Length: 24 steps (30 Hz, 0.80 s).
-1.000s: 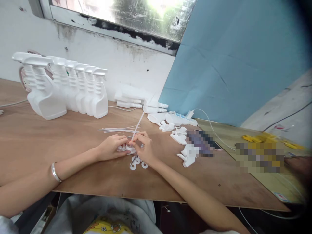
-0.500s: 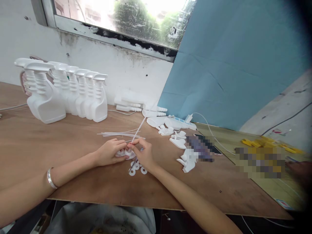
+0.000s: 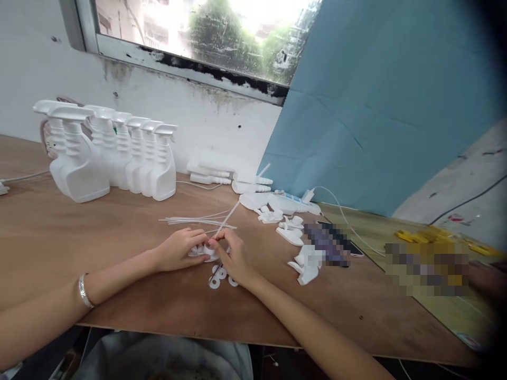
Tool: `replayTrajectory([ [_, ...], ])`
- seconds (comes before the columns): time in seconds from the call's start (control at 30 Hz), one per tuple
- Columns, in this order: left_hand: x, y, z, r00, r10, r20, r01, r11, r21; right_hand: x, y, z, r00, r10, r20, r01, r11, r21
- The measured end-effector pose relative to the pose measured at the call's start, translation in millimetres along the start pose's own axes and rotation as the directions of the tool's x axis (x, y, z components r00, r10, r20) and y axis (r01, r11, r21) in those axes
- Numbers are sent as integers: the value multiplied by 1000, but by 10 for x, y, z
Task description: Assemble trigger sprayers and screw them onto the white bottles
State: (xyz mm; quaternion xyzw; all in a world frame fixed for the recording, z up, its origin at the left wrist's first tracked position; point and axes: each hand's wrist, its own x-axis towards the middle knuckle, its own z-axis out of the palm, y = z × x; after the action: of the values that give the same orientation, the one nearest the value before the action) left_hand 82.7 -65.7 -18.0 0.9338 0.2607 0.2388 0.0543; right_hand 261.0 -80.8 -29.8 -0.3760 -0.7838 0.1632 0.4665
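Note:
My left hand (image 3: 179,250) is closed around a white trigger spray head (image 3: 200,251), partly covered by the fingers. With thumb and forefinger, my right hand (image 3: 236,259) pinches a thin white dip tube (image 3: 228,217) near its lower end, at the spray head. The tube slants up and away to the right; whether its end sits inside the head is hidden by my fingers. Several white ring washers (image 3: 214,283) lie below my hands, beside a thin dark tool whose kind I cannot make out. Just beyond my left hand are several loose dip tubes (image 3: 186,219).
Assembled white spray bottles (image 3: 87,177) stand in a row at the back left. Bottles lie on their sides (image 3: 251,186) by the wall. Loose spray heads (image 3: 291,229), a phone (image 3: 344,240) and a power strip (image 3: 291,197) are to the right. Another person's hand (image 3: 485,277) shows far right.
The tube in my right hand has tilted a little further right. Both hands keep their hold close together. The whole view has shifted slightly.

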Motion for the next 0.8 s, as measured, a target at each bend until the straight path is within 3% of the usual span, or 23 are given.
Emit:
replayTrajectory([
  [0.23,-9,-6,1,997,-47,60,49,998,-44,-43,45,14,997,23,69,-28,997,76],
  [0.4,-2,18,-27,994,-78,82,83,995,-60,9,152,-60,995,73,-70,-67,994,89],
  [0.57,3,34,-38,991,-112,79,116,992,-50,259,452,-392,943,176,-283,-215,970,-112],
  [0.63,1,40,-45,990,-115,85,120,991,-53,432,632,-671,906,261,-332,-373,864,-338],
  [0.67,-2,43,-49,989,-116,88,121,991,-53,528,725,-833,886,303,-350,-450,744,-494],
  [0.8,-15,48,-61,988,-119,93,124,991,-43,870,1095,-1441,835,371,-406,-550,548,-630],
])
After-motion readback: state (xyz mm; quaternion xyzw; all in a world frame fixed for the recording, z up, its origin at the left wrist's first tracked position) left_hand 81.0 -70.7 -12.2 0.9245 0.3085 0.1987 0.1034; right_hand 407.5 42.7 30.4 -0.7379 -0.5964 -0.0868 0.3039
